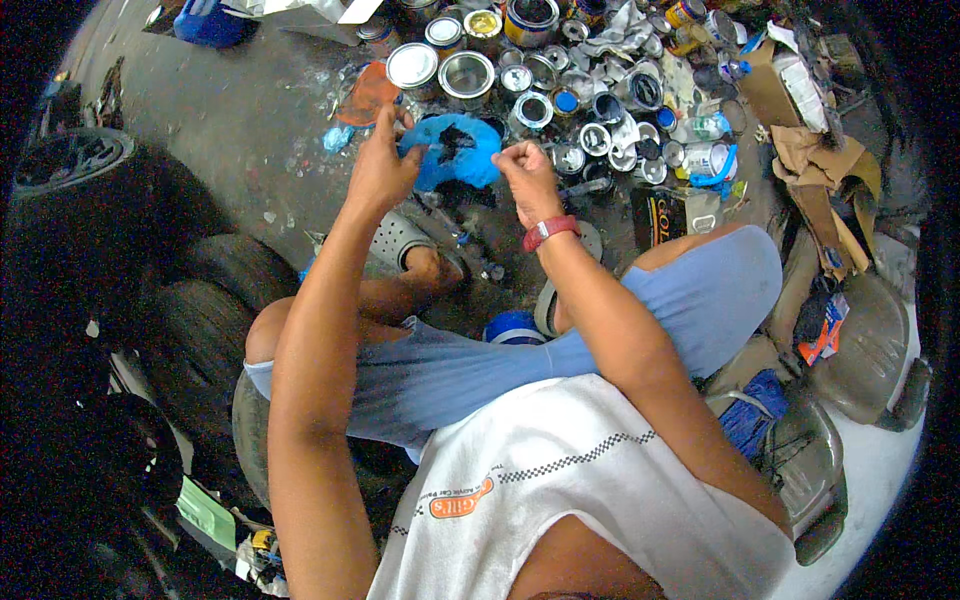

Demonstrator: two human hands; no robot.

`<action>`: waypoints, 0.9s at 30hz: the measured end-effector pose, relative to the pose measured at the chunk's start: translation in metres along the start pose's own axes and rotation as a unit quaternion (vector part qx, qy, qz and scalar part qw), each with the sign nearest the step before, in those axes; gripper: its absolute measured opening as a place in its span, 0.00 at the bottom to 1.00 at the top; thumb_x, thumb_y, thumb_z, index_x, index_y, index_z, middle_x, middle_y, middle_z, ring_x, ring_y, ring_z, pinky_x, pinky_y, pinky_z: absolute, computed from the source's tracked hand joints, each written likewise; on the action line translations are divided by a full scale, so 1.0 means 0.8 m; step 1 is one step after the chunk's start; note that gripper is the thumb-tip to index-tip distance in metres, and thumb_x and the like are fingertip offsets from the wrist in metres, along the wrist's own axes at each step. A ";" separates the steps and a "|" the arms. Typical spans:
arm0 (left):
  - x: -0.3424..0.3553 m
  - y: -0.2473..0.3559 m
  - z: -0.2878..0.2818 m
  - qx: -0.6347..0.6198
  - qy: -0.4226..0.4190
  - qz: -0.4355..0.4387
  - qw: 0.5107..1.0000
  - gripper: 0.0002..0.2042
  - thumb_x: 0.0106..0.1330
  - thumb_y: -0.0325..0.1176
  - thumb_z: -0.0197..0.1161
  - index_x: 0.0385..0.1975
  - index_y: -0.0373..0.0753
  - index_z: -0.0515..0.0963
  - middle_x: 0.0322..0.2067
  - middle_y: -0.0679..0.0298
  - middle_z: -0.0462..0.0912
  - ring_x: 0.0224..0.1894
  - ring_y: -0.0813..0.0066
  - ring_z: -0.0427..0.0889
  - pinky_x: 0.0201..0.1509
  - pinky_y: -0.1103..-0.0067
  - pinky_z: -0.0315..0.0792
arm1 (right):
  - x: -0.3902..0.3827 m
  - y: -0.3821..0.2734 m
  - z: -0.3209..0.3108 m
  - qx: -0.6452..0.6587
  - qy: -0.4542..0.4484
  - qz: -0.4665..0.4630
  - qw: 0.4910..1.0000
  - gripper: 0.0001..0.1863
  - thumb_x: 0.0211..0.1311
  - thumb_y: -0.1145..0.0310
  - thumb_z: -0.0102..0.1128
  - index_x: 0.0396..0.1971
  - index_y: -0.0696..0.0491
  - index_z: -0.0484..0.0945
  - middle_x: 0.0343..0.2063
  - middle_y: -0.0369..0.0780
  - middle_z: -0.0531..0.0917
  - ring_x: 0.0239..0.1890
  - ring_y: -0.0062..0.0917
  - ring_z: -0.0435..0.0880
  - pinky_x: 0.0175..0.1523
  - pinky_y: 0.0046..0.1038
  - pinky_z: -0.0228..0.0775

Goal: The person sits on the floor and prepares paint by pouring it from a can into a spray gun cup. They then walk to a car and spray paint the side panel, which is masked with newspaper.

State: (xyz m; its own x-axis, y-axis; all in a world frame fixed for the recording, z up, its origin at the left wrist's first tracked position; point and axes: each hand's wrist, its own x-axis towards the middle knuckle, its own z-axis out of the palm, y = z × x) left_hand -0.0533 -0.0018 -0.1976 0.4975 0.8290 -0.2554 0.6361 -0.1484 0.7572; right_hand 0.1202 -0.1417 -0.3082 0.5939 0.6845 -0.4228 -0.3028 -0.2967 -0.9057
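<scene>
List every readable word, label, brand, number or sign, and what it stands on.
I won't copy wording or brands.
White shirt: orange logo, small dark lettering.
Black carton: large yellowish lettering.
Cans: labels too small to read.
Orange-and-blue packet: too blurred.
Blue sheet: none seen.

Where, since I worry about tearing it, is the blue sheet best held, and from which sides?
The blue sheet is probably best pinched by its opposite edges, coming from left and right, as the left hand and right hand do: it looks thin, and the dark patch mid-sheet, perhaps a hole, makes the rim safer.
</scene>
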 end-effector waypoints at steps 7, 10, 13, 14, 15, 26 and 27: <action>-0.014 -0.003 -0.026 0.166 -0.128 0.086 0.974 0.07 0.59 0.23 0.63 0.36 0.38 0.78 0.38 0.48 0.85 0.44 0.43 0.83 0.48 0.59 0.75 | -0.034 0.096 0.031 0.012 -0.036 0.082 0.996 0.18 0.60 0.65 0.71 0.47 0.53 0.75 0.41 0.36 0.79 0.47 0.24 0.77 0.53 0.31 0.71; -0.020 0.057 -0.069 0.207 -0.177 0.076 0.959 0.07 0.59 0.20 0.61 0.35 0.37 0.80 0.38 0.48 0.84 0.44 0.43 0.83 0.49 0.59 0.75 | -0.031 0.059 0.046 -0.131 -0.025 0.022 0.991 0.23 0.57 0.64 0.73 0.50 0.54 0.76 0.45 0.43 0.80 0.47 0.32 0.80 0.53 0.35 0.73; -0.026 0.115 -0.097 0.221 -0.140 0.083 0.962 0.08 0.59 0.18 0.60 0.36 0.36 0.78 0.38 0.48 0.84 0.43 0.43 0.83 0.49 0.60 0.75 | 0.001 0.057 0.069 -0.308 -0.025 -0.167 0.936 0.28 0.54 0.63 0.75 0.54 0.53 0.76 0.50 0.49 0.79 0.47 0.41 0.82 0.53 0.36 0.75; -0.028 0.123 -0.103 0.221 -0.118 0.087 0.964 0.08 0.59 0.18 0.60 0.36 0.35 0.78 0.38 0.48 0.85 0.43 0.43 0.83 0.49 0.60 0.75 | 0.010 0.045 0.082 -0.342 -0.034 -0.197 0.918 0.29 0.52 0.63 0.75 0.55 0.52 0.76 0.51 0.50 0.78 0.48 0.44 0.82 0.54 0.39 0.75; -0.028 0.126 -0.108 0.218 -0.115 0.083 0.966 0.08 0.59 0.18 0.60 0.36 0.35 0.78 0.38 0.48 0.85 0.43 0.43 0.83 0.48 0.61 0.75 | 0.019 0.033 0.091 -0.376 -0.042 -0.226 0.897 0.31 0.51 0.63 0.76 0.56 0.52 0.76 0.52 0.52 0.76 0.49 0.48 0.81 0.55 0.41 0.76; -0.016 0.124 -0.125 0.243 -0.106 0.084 0.960 0.08 0.59 0.17 0.61 0.37 0.36 0.77 0.38 0.48 0.85 0.44 0.44 0.83 0.48 0.62 0.75 | 0.056 0.021 0.104 -0.476 -0.169 -0.135 0.853 0.32 0.43 0.63 0.77 0.53 0.49 0.79 0.48 0.51 0.76 0.52 0.50 0.80 0.57 0.44 0.76; -0.016 0.126 -0.124 0.245 -0.107 0.083 0.960 0.09 0.59 0.17 0.61 0.37 0.35 0.77 0.38 0.48 0.85 0.44 0.43 0.83 0.49 0.61 0.75 | 0.054 0.023 0.102 -0.470 -0.167 -0.141 0.856 0.31 0.43 0.63 0.77 0.52 0.49 0.79 0.48 0.51 0.77 0.52 0.49 0.80 0.57 0.43 0.76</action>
State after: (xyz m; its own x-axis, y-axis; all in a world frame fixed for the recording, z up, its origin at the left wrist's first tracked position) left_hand -0.0537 0.0264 -0.0583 0.6926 0.6496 -0.3134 0.7124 -0.5483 0.4380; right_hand 0.0797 -0.0630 -0.3404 0.2519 0.9222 -0.2934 0.6424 -0.3861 -0.6620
